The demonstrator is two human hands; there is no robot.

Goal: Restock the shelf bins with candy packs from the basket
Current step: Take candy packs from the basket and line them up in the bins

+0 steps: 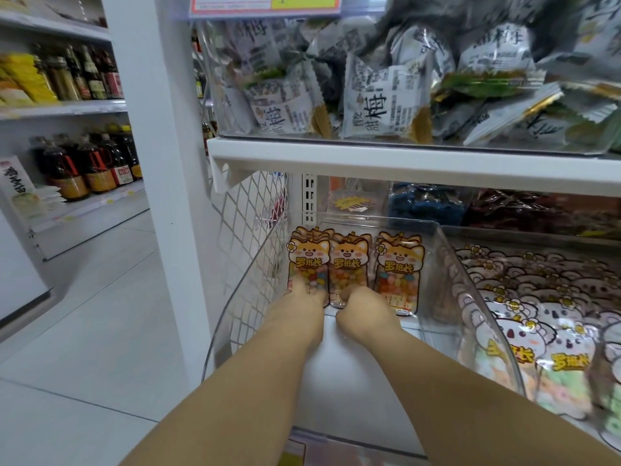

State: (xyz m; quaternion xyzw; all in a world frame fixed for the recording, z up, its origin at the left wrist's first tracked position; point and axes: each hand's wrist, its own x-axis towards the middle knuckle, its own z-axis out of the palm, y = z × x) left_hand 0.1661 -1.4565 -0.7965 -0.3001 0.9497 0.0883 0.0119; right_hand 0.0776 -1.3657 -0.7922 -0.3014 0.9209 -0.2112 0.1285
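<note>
In the clear bin (447, 250), the right hand (361, 311) has its grip pinched on the middle shiba candy pack (347, 264). The left hand (307, 299) touches the left pack (304, 260), its grip unclear.

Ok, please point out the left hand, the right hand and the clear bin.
left hand (307, 299): head view, back of the hand.
right hand (361, 306): head view, on the knuckles.
clear bin (467, 297): head view, right side wall.

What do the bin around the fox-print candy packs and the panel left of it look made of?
Clear bin: likely glossy rigid plastic, see-through with glare. White lattice panel: probably coated metal wire, open diamond mesh.
</note>
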